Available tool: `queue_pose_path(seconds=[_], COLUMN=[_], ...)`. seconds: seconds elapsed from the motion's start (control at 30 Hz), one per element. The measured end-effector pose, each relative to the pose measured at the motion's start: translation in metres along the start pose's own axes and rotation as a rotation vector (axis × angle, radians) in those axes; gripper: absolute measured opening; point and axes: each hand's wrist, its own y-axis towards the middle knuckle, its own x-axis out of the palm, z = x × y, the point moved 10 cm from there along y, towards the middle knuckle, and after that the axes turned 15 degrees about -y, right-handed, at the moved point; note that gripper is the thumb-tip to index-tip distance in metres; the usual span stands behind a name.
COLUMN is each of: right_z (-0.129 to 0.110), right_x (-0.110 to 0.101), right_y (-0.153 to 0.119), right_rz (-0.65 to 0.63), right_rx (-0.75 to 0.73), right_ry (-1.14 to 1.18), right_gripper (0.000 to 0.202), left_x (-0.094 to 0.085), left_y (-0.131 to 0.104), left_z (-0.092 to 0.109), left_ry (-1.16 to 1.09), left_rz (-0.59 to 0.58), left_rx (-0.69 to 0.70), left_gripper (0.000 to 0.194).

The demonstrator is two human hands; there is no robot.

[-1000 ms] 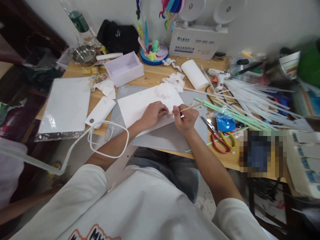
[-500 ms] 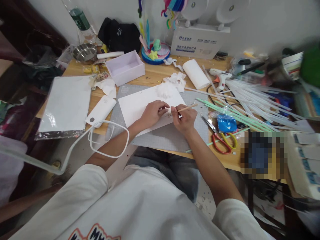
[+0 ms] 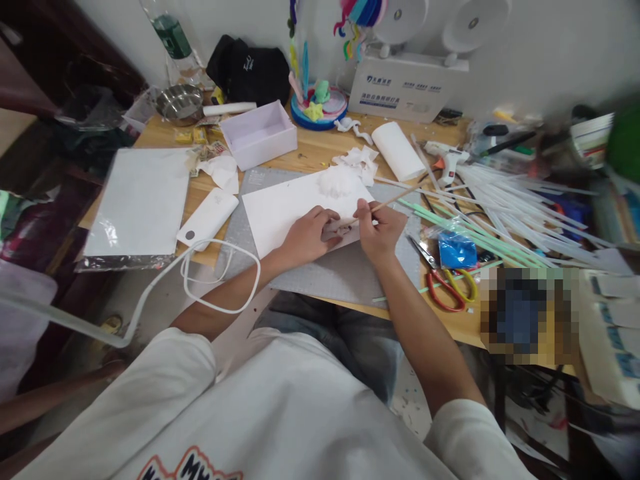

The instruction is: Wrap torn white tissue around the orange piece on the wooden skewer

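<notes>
My right hand point(image 3: 383, 230) is closed round a thin wooden stick point(image 3: 400, 196), which slants up to the right out of the grip. Its lower end points down toward a white paper sheet point(image 3: 277, 210). My left hand point(image 3: 310, 235) rests on this sheet, fingers curved, thumb and forefinger apart. Small dark bits point(image 3: 344, 230) lie between the two hands; what they are is too small to tell. Just beyond the fingers sits a fluffy white clump point(image 3: 336, 181). Under the sheet is a grey cutting mat point(image 3: 325, 277).
Scissors point(image 3: 445, 287), pale green sticks point(image 3: 465, 230) and a glue gun point(image 3: 449, 160) with many translucent glue sticks point(image 3: 520, 200) lie to the right. A lilac box point(image 3: 260, 143) and a paper roll point(image 3: 397, 150) stand behind. At left, a white power bank point(image 3: 207, 217) has a cable point(image 3: 257, 280) looping over my left forearm.
My right hand has shifted a little to the right, and the stick now tilts more steeply with more of it showing. The left hand's fingers have lowered toward the sheet. The camera view has turned slightly.
</notes>
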Motion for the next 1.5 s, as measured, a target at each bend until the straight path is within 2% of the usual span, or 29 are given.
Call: queue_pose_path(seconds=[0.1,0.23,0.37,0.53,0.7,0.8,0.93,1.03,1.27,1.4,1.5], right_z=[0.02,0.028,0.023,0.013,0.018,0.024,0.03,0.03,0.008,0.01,0.01], right_x=[-0.003,-0.005,-0.005,0.0,0.008,0.012,0.004,-0.006,-0.009,-0.015,-0.014], right_y=[-0.004,-0.005,-0.006,-0.007,-0.008,-0.009,-0.009,-0.008,-0.004,-0.003,-0.003], right_rz=[0.043,0.086,0.036,-0.033,-0.068,-0.087,-0.014,0.055,0.025,0.087,0.087], right_rx=[0.145,0.189,0.159,0.124,0.183,0.203,0.202,0.192,0.043,0.041,0.037], right_ry=[0.066,0.125,0.115,0.087,0.097,0.088,0.074,0.069,-0.088,-0.166,-0.165], right_gripper=[0.055,0.055,0.056,0.056,0.055,0.057,0.057,0.058,0.061,0.06,0.059], left_x=[0.003,0.003,0.002,0.0,0.0,0.0,0.001,0.001,0.004,0.005,0.004], left_y=[0.004,0.007,0.011,0.013,0.009,0.01,0.015,0.015,0.016,0.016,0.015], left_z=[0.002,-0.001,-0.004,-0.005,0.005,0.002,-0.004,-0.006,0.0,-0.001,0.0], left_ry=[0.036,0.062,0.047,0.019,0.019,0.025,0.009,0.008,0.098,0.113,0.117], left_rz=[-0.015,0.003,0.016,0.017,-0.006,-0.004,-0.004,0.002,0.01,0.02,0.028], left_rx=[0.008,0.005,0.004,0.009,0.043,0.012,-0.036,-0.055,-0.053,-0.067,-0.064], left_gripper=[0.033,0.023,0.013,0.016,0.019,0.022,0.012,0.011,0.022,0.016,0.014])
